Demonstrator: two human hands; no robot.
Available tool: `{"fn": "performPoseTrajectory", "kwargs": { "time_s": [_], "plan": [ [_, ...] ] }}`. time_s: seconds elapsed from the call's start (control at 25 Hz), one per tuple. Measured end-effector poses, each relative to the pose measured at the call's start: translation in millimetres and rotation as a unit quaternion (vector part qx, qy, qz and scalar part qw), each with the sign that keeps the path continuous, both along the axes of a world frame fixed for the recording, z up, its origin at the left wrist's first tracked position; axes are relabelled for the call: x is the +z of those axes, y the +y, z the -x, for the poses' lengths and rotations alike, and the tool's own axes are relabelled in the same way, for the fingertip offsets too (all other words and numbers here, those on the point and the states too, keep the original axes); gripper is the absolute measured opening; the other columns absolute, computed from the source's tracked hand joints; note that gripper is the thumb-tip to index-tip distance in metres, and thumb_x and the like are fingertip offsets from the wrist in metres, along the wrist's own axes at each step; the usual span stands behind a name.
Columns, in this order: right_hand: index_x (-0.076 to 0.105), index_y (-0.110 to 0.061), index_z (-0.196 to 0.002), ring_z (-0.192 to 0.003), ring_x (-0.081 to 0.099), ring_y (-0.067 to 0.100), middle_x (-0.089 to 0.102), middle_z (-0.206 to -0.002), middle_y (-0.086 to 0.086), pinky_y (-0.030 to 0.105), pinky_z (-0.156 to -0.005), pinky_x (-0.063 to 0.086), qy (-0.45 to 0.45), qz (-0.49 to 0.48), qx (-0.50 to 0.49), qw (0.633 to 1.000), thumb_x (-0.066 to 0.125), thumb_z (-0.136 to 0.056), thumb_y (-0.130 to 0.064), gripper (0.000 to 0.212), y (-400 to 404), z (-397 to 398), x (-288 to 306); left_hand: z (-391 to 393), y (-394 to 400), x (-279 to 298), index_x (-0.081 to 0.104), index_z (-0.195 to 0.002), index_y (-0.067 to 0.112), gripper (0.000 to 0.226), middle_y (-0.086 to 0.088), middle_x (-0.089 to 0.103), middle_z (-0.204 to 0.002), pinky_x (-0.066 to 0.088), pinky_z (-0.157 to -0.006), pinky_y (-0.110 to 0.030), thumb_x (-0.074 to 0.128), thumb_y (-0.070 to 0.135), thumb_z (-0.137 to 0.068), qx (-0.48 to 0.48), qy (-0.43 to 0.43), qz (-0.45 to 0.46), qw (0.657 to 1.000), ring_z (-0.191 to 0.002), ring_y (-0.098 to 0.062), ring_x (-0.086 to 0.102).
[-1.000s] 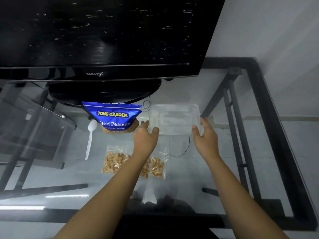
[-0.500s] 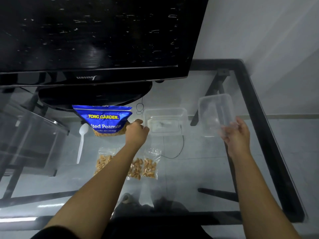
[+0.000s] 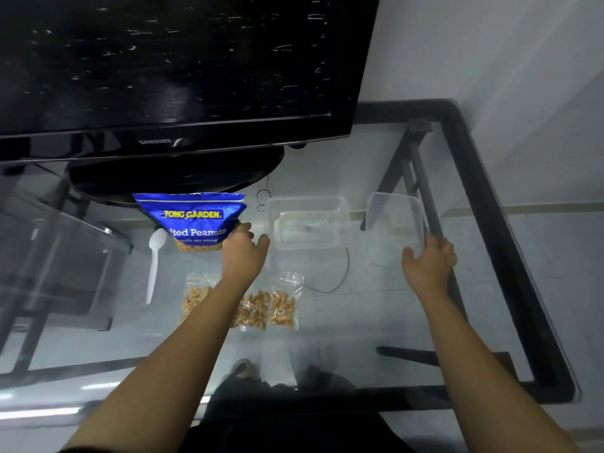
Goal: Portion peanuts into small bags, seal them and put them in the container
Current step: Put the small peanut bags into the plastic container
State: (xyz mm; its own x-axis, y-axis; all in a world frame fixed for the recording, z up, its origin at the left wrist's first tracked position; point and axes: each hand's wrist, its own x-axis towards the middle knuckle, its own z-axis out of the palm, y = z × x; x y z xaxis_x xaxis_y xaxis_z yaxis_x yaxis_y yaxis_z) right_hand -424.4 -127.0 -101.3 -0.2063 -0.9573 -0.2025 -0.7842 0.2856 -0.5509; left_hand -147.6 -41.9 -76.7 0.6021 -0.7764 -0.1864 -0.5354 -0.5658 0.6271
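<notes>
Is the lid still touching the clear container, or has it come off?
Apart. The head view shows the lid gripped by the right hand, with bare glass table between it and the open container.

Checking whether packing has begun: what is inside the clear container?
No peanut bags show inside the container; the floor shows through its clear bottom. The lid is off, so nothing covers it.
</notes>
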Motion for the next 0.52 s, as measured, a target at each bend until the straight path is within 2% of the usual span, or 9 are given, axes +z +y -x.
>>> {"fn": "performPoseTrajectory", "kwargs": {
  "time_s": [0.12, 0.24, 0.28, 0.36, 0.44, 0.52],
  "plan": [
    [0.045, -0.011, -0.13, -0.121, 0.044, 0.03, 0.041, -0.132, 0.016, 0.034, -0.098, 0.04, -0.06, 0.041, 0.127, 0.989, 0.057, -0.088, -0.015, 0.043, 49, -39, 13, -4, 42, 8, 0.057, -0.115, 0.0, 0.031, -0.019, 0.065, -0.105, 0.048, -0.079, -0.034, 0.059, 0.01, -0.086, -0.022, -0.024, -0.011, 0.999, -0.089, -0.029, 0.062],
    [0.05, -0.01, -0.122, -0.108, 0.053, 0.028, 0.046, -0.12, 0.013, 0.027, -0.089, 0.039, -0.098, -0.054, 0.268, 0.957, 0.06, -0.087, -0.023, 0.039, 110, -86, 6, -3, 88, 2, 0.06, -0.113, 0.0, 0.032, -0.019, 0.064, -0.105, 0.045, -0.079, -0.033, 0.059, 0.012, -0.083, -0.043, -0.065, -0.109, 0.991, -0.093, -0.032, 0.061],
    [0.049, -0.011, -0.121, -0.106, 0.053, 0.028, 0.046, -0.119, 0.012, 0.027, -0.089, 0.039, -0.093, -0.091, 0.286, 0.949, 0.06, -0.086, -0.028, 0.041, 123, -99, 3, 1, 98, -1, 0.06, -0.11, -0.001, 0.03, -0.02, 0.065, -0.105, 0.045, -0.079, -0.034, 0.059, 0.014, -0.084, -0.057, -0.069, -0.132, 0.987, -0.094, -0.034, 0.061],
    [0.047, -0.012, -0.117, -0.099, 0.054, 0.026, 0.043, -0.119, 0.01, 0.028, -0.087, 0.041, -0.083, -0.107, 0.279, 0.951, 0.062, -0.085, -0.03, 0.039, 135, -118, -3, 12, 104, -6, 0.058, -0.109, -0.001, 0.029, -0.02, 0.064, -0.107, 0.045, -0.081, -0.035, 0.058, 0.018, -0.087, -0.07, -0.061, -0.151, 0.984, -0.096, -0.034, 0.06],
    [0.049, -0.013, -0.113, -0.085, 0.054, 0.02, 0.041, -0.119, 0.01, 0.027, -0.084, 0.044, -0.098, -0.099, 0.26, 0.955, 0.066, -0.082, -0.019, 0.035, 137, -130, -4, 21, 102, -11, 0.055, -0.113, 0.0, 0.029, -0.019, 0.059, -0.113, 0.045, -0.079, -0.031, 0.058, 0.016, -0.088, -0.076, -0.068, -0.159, 0.982, -0.097, -0.033, 0.06],
    [0.052, -0.015, -0.111, -0.084, 0.058, 0.02, 0.039, -0.12, 0.01, 0.028, -0.083, 0.05, -0.123, -0.108, 0.242, 0.956, 0.068, -0.08, -0.011, 0.035, 134, -133, -5, 28, 97, -15, 0.052, -0.115, 0.001, 0.027, -0.021, 0.055, -0.117, 0.045, -0.075, -0.03, 0.056, 0.008, -0.088, -0.075, -0.074, -0.151, 0.983, -0.095, -0.034, 0.06]
  ]
}}
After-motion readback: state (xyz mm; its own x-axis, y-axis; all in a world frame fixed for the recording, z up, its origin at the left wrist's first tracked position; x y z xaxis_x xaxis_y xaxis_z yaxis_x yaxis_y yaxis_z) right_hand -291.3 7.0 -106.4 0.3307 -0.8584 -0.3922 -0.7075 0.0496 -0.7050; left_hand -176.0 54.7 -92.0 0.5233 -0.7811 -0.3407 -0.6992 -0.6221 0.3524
